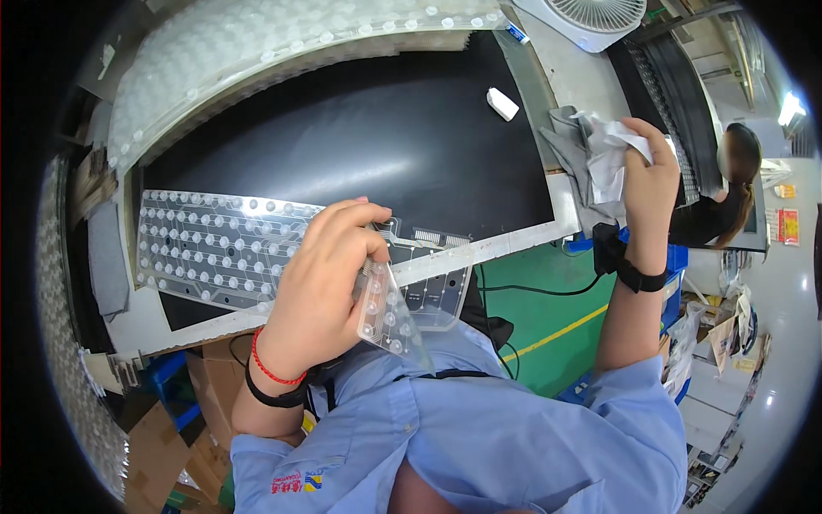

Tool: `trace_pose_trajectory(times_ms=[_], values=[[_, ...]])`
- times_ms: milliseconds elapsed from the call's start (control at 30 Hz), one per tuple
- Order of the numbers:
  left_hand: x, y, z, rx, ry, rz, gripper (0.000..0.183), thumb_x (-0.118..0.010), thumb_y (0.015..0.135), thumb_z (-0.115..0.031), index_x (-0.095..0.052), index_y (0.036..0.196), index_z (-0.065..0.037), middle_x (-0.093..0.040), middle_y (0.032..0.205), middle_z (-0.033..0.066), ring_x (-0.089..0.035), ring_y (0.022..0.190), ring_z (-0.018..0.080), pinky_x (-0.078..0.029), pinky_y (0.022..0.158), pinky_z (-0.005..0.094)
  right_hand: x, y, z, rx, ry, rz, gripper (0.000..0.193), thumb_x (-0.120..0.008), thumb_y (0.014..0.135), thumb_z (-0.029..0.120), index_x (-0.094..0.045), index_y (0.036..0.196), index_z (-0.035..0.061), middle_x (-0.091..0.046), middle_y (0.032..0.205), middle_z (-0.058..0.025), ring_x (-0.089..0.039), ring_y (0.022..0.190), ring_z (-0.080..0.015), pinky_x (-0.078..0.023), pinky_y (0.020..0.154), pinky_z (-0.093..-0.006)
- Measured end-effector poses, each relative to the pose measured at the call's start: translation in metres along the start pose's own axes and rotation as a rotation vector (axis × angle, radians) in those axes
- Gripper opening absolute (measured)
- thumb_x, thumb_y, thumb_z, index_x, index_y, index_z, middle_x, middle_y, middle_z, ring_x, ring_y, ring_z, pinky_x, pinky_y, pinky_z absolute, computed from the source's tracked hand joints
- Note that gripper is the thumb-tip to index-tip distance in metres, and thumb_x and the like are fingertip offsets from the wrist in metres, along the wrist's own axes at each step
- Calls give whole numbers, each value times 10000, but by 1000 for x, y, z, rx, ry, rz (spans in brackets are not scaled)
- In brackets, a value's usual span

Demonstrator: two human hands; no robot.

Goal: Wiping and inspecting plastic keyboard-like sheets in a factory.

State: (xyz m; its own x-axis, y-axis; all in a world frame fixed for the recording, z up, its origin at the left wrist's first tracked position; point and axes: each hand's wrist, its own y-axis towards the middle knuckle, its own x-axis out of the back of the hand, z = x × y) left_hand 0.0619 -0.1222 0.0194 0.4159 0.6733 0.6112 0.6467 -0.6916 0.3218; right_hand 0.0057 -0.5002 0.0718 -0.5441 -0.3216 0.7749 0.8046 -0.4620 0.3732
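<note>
Left hand (318,278) pinches a clear circuit sheet (214,246) overhanging the bench's (524,243) near edge, best held lightly against creasing; right hand (653,178) grasps white cloth (609,154) by the right edge

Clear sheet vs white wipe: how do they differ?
Look: the clear sheet is see-through with rows of round dots; the white wipe is opaque and plain.
Pose: the clear sheet lies mostly flat; the white wipe is crumpled.
Size: the clear sheet shows far larger than the white wipe.
Shared: both are held, by left hand and right hand respectively.
</note>
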Motion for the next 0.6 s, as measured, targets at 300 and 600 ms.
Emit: trace_pose_trajectory(times_ms=[300, 600], values=[[0, -2, 2, 25, -36, 26, 194, -665, 810, -61, -545, 962, -46, -597, 1283, 187, -531, 1245, 425, -423, 1038, 483, -6, -48, 39, 383, 88, 29, 266, -597, 804, -65, -671, 1059, -43, -636, 1051, -169, -631, 986, -309, -500, 903, -371], [-1, -4, 3, -22, -7, -2, 258, -682, 747, -2, -549, 963, -51, -612, 1232, 164, -544, 1218, 420, -464, 977, 473, -55, -69, 49, 420, -171, 323, 372, -595, 849, -4, -622, 1210, -90, -560, 1230, -260, -527, 1151, -419, -437, 998, -470]])
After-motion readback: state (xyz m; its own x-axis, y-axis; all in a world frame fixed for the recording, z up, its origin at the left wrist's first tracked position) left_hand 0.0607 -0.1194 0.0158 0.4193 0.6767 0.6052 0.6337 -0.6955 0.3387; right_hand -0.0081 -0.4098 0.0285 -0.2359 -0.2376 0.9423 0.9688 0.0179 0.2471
